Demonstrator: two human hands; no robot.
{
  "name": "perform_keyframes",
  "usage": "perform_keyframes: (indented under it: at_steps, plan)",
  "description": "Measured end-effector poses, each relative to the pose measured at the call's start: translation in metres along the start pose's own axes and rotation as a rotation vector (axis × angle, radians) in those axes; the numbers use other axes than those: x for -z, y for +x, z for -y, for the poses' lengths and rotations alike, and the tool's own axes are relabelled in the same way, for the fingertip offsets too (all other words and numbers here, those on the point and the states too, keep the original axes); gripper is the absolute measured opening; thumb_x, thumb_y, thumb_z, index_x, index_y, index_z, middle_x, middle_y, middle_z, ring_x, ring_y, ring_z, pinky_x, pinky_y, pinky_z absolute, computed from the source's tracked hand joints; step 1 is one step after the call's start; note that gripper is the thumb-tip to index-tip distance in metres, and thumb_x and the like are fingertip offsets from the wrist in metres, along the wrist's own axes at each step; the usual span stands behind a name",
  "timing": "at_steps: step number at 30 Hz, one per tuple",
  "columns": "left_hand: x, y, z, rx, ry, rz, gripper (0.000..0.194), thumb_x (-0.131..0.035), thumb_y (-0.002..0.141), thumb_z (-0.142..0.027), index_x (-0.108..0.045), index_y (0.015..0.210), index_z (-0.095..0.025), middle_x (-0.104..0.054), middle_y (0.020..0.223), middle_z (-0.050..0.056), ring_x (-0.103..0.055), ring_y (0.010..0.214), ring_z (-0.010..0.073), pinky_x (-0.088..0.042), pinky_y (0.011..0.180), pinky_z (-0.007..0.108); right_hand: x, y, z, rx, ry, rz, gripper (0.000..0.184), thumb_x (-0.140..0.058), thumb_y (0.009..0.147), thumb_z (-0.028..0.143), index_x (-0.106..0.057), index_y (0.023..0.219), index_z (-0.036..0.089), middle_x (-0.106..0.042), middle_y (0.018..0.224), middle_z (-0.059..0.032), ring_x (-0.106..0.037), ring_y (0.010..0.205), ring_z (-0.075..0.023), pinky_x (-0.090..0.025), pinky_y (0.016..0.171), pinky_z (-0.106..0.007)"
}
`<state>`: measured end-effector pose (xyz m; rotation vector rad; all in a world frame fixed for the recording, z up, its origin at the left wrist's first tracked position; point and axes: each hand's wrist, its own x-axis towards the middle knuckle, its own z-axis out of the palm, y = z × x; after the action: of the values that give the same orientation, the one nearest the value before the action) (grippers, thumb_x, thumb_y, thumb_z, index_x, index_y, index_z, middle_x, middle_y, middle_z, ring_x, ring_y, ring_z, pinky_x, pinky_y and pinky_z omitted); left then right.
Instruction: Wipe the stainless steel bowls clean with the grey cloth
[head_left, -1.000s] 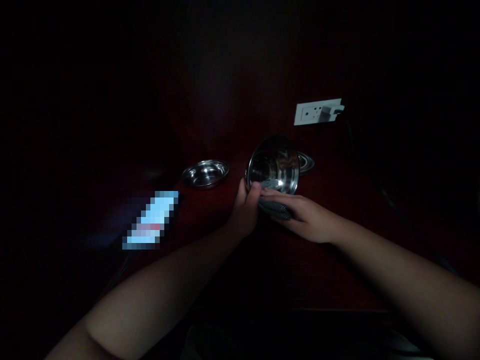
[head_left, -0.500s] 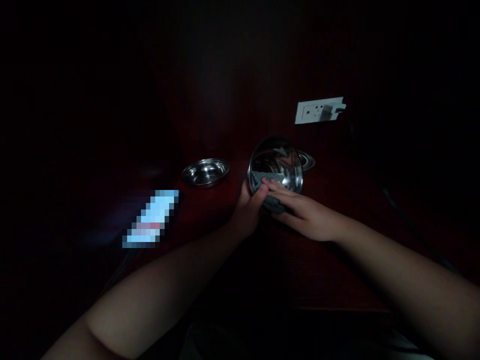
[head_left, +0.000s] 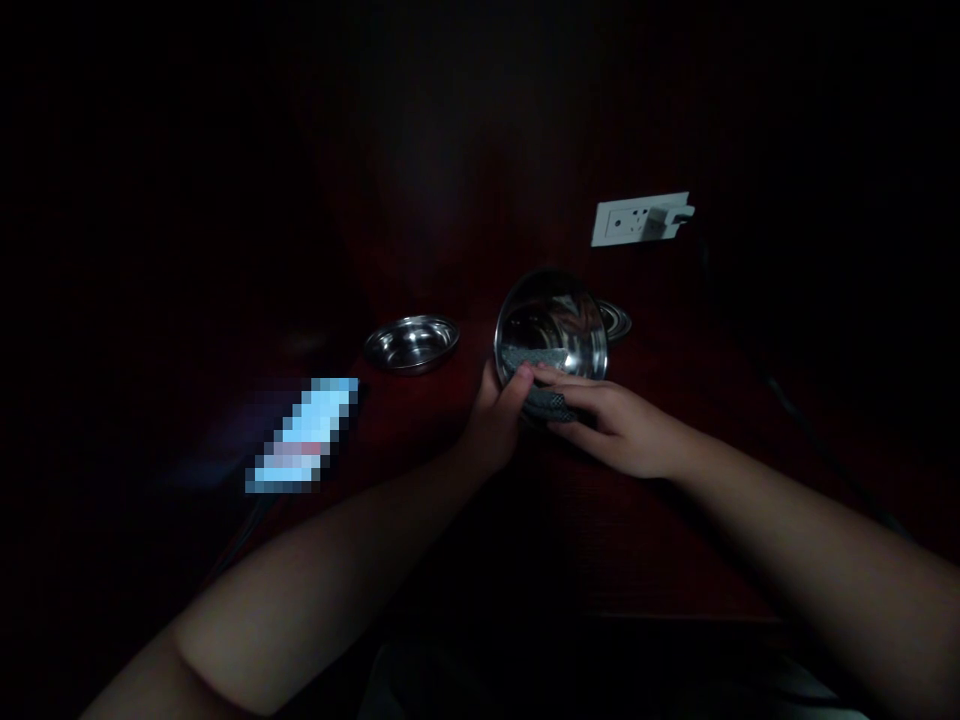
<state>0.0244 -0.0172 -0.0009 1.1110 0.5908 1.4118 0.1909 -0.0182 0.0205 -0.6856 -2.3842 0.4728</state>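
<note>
A shiny metal bowl point(head_left: 551, 310) is tilted up on its side, its hollow facing me. My left hand point(head_left: 496, 415) grips its lower left rim, thumb over the edge; the other fingers are hidden behind it. My right hand point(head_left: 611, 425) is closed on a dark grey cloth point(head_left: 547, 404) at the bowl's lower rim, fingertips reaching just inside. Part of the cloth, or its reflection, shows within the bowl. A second, shallower metal bowl point(head_left: 412, 345) sits upright to the left, apart from both hands.
Behind the held bowl, another round metal piece point(head_left: 616, 320) is partly hidden. A lit phone-like screen point(head_left: 304, 440), blurred out, lies at left with a cable. A white wall socket point(head_left: 641, 220) with a plug is at the back right. The dark red table point(head_left: 675, 560) ends near me.
My right hand has shifted slightly downward with the cloth along the bowl's lower rim, its fingers reaching less far inside. My left hand keeps its hold; the bowl has barely moved.
</note>
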Motion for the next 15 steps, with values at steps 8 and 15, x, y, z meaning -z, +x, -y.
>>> perform_keyframes:
  at_steps: [8, 15]
  plan:
    - [-0.001, 0.0005, -0.0012, 0.019, -0.001, -0.031, 0.05, -0.06, 0.078, -0.047, -0.05, 0.118, -0.019, -0.06, 0.116, 0.01, -0.056, 0.11, 0.0249, -0.04, 0.099, 0.04, -0.0012, -0.0023, 0.0024, -0.034, 0.009, 0.038, 0.05, -0.062, 0.081, 0.026, -0.051, 0.13, 0.023, -0.032, 0.149, -0.006, -0.028, 0.137, -0.0266, -0.026, 0.113, -0.046]
    - [0.0007, -0.0001, -0.0014, 0.047, -0.028, 0.037, 0.062, -0.072, 0.07, -0.032, -0.044, 0.124, -0.022, -0.061, 0.114, 0.009, -0.057, 0.108, 0.0255, -0.042, 0.096, 0.042, -0.0011, -0.0016, 0.0029, -0.024, -0.045, 0.023, 0.07, -0.064, 0.079, 0.025, -0.034, 0.141, 0.026, -0.028, 0.151, -0.0048, -0.025, 0.138, -0.0263, -0.024, 0.114, -0.047]
